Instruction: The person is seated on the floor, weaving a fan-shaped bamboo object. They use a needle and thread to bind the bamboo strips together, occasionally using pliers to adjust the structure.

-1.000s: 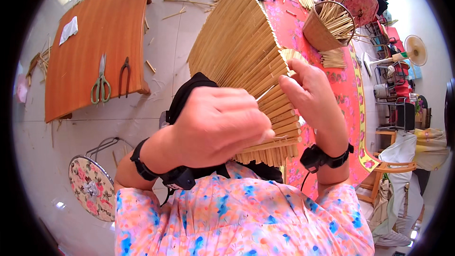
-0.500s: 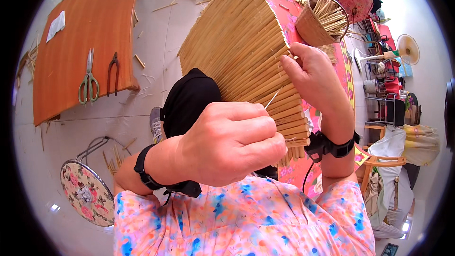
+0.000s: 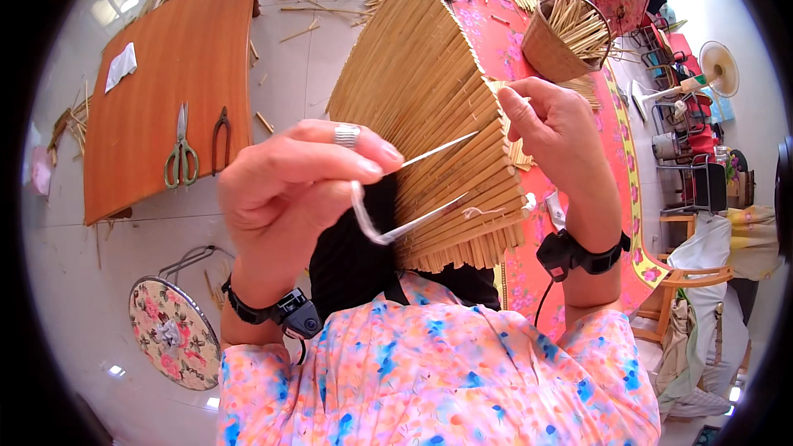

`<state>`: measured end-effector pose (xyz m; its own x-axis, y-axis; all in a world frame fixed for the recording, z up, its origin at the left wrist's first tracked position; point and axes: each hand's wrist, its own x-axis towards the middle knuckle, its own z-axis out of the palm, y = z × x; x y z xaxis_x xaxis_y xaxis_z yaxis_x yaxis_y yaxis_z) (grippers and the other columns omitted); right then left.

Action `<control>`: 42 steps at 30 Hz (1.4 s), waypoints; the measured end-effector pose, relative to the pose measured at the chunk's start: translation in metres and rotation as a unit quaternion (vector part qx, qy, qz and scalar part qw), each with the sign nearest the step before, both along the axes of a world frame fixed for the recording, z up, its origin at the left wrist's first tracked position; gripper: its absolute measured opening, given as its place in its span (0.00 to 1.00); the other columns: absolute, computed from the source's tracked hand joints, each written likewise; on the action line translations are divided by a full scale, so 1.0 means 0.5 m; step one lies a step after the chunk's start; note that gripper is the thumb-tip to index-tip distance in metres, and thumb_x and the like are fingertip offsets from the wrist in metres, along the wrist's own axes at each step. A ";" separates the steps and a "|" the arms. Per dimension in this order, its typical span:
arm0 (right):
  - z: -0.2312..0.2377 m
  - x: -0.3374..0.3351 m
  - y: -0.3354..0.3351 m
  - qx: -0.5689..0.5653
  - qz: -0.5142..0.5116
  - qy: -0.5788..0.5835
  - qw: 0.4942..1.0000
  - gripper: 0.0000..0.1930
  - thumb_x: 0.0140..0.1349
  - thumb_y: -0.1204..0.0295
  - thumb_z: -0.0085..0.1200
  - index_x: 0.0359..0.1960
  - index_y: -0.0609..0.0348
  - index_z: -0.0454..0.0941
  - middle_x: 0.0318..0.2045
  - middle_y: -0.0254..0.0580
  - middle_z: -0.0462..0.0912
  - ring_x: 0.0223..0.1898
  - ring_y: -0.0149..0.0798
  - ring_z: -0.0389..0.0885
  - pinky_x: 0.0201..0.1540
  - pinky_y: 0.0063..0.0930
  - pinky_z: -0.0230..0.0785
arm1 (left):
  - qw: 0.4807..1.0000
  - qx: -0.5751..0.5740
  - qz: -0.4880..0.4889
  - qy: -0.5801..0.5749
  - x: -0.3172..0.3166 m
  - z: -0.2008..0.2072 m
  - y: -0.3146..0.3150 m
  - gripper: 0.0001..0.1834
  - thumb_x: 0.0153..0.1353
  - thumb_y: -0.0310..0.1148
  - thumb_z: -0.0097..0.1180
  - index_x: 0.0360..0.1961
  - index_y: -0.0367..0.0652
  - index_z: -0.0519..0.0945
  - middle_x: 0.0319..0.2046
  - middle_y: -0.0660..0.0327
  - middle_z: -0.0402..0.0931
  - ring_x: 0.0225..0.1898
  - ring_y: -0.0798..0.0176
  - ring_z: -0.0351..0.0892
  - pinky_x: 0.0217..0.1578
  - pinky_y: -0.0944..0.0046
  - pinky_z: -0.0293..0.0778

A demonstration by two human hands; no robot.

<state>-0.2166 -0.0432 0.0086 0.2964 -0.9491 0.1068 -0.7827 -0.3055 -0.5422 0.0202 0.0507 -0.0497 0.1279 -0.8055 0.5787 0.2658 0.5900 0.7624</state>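
A mat of straw-coloured stalks [image 3: 446, 116], laid side by side and stitched together, slants across my lap. My left hand [image 3: 301, 177], with a ring on one finger, is raised over the mat's left side. Its thumb and fingers pinch a white thread [image 3: 438, 149]. One stretch of thread runs taut to the stalks; another hangs in a loop below the fingers and reaches the mat lower down. My right hand [image 3: 549, 120] is closed at the mat's right edge, thumb and forefinger gripping it; the curled fingertips are partly hidden.
On the left stands an orange-brown wooden table [image 3: 165, 58] with green-handled scissors [image 3: 181, 153], dark pincers [image 3: 220, 140] and a white tissue [image 3: 121, 66]. A floral stool [image 3: 173, 332] is below it. A basket of stalks [image 3: 566, 37] sits on a red floral cloth [image 3: 591, 157], near another person.
My left hand has moved left, away from the mat's right edge, drawing the white thread out with it. The mat's lower end has swung left; my right hand stays at its edge.
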 end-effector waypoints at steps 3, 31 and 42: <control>-0.011 -0.017 0.010 0.013 -0.013 -0.019 1.000 0.17 0.62 0.60 0.57 0.33 0.66 0.82 0.14 0.42 0.77 0.15 0.33 0.74 0.21 0.29 0.64 | 0.997 -0.008 -0.049 0.058 0.002 -0.004 0.007 0.03 0.63 0.22 0.50 0.35 0.35 0.75 0.33 0.52 0.78 0.35 0.60 0.78 0.39 0.60 0.76; 0.043 0.012 0.100 -0.149 0.128 -0.137 0.971 0.04 0.59 0.76 0.59 0.34 0.63 0.83 0.23 0.37 0.82 0.20 0.23 0.76 0.23 0.17 0.67 | 0.904 0.349 -0.242 -0.055 0.083 -0.014 0.095 0.02 0.66 0.24 0.50 0.36 0.38 0.71 0.20 0.64 0.72 0.20 0.75 0.69 0.22 0.73 0.66; -0.026 -0.027 -0.034 0.115 -0.034 -0.030 0.992 0.26 0.63 0.50 0.52 0.30 0.66 0.82 0.19 0.40 0.80 0.22 0.30 0.80 0.24 0.26 0.68 | 0.884 0.291 -0.032 -0.364 0.146 -0.037 0.127 0.05 0.54 0.22 0.59 0.33 0.34 0.81 0.20 0.58 0.78 0.22 0.69 0.76 0.25 0.67 0.69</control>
<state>-0.2301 -0.0602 -0.0045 0.2298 -0.9681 -0.0996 -0.7617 -0.1152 -0.6376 0.0931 0.1143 -0.0682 -0.1652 -0.9859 -0.0275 -0.4025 0.0419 0.9145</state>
